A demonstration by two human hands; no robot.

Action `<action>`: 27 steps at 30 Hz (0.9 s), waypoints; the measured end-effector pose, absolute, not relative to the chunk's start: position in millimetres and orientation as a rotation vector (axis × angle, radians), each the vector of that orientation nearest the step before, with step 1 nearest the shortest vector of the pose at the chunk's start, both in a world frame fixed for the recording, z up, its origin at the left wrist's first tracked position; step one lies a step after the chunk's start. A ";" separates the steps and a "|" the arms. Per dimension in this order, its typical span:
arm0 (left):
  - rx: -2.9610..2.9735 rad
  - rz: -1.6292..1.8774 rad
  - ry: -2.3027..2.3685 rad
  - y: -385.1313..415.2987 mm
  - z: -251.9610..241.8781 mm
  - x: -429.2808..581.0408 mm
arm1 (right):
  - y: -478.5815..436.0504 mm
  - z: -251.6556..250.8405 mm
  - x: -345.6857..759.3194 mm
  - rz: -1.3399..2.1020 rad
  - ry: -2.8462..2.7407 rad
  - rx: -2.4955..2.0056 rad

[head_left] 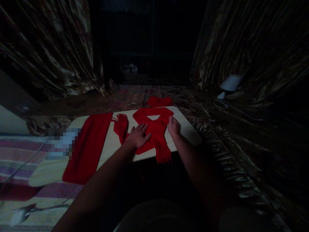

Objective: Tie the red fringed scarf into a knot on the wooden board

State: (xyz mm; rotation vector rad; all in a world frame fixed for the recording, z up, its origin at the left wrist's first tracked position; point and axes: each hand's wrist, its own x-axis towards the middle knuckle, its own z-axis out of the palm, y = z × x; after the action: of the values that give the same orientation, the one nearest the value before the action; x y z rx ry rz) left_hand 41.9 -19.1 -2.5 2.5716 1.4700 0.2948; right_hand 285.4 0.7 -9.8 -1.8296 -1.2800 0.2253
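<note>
A red fringed scarf [158, 129] lies looped and crossed over itself on a pale wooden board [187, 129]. One fringed end hangs over the board's near edge, and the other points away on the left. My left hand [138, 137] rests flat on the scarf with its fingers spread. At the scarf's right edge, my right hand [173, 125] has its fingers closed on the cloth near the upper right corner of the loop. To the left, a wide folded red cloth [88, 149] lies flat across the board.
Another red cloth [159, 101] lies bunched beyond the board. A small white lamp [231, 83] with a cord stands at the right. Striped fabric [14, 154] with cables is at the left. Patterned curtains [60, 48] hang at both sides. The room is dim.
</note>
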 end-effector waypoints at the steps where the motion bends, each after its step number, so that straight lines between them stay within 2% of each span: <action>1: 2.573 0.376 1.449 -19.5 -2.4 42.0 | 1.8 -11.1 287.4 0.244 -1.234 -1.831; 5: 2.548 0.985 1.371 -26.3 2.7 30.3 | 3.1 -14.6 287.4 0.258 -1.259 -1.806; 7: 2.452 1.310 1.475 -29.6 6.9 15.6 | 3.0 -14.8 285.6 0.258 -1.263 -1.796; 9: 2.289 1.484 1.712 -30.0 10.4 -2.7 | 2.9 -14.2 284.4 0.263 -1.250 -1.778; 11: 2.146 1.370 1.980 -27.2 11.7 -20.3 | 3.1 -13.1 283.7 0.277 -1.235 -1.770; 13: 2.054 1.028 2.138 -22.0 10.4 -33.2 | 3.7 -12.3 283.2 0.291 -1.236 -1.776; 15: 2.029 0.745 2.155 -15.1 8.6 -39.7 | 4.5 -12.4 283.1 0.294 -1.254 -1.783; 18: 2.069 0.602 2.095 -2.7 8.6 -39.9 | 5.8 -14.5 284.0 0.284 -1.273 -1.787; 22: 2.050 0.653 2.063 10.3 9.4 -36.4 | 6.5 -17.5 285.7 0.274 -1.283 -1.791; 27: 1.738 1.172 1.955 15.3 0.7 -40.4 | 5.7 -16.9 285.6 0.254 -1.305 -1.797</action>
State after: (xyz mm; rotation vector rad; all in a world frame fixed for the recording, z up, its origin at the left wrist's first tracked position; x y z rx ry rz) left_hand -40.4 15.3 0.7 1.7381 1.9549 1.1723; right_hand 285.6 5.7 -16.9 -1.7971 -1.3054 0.2536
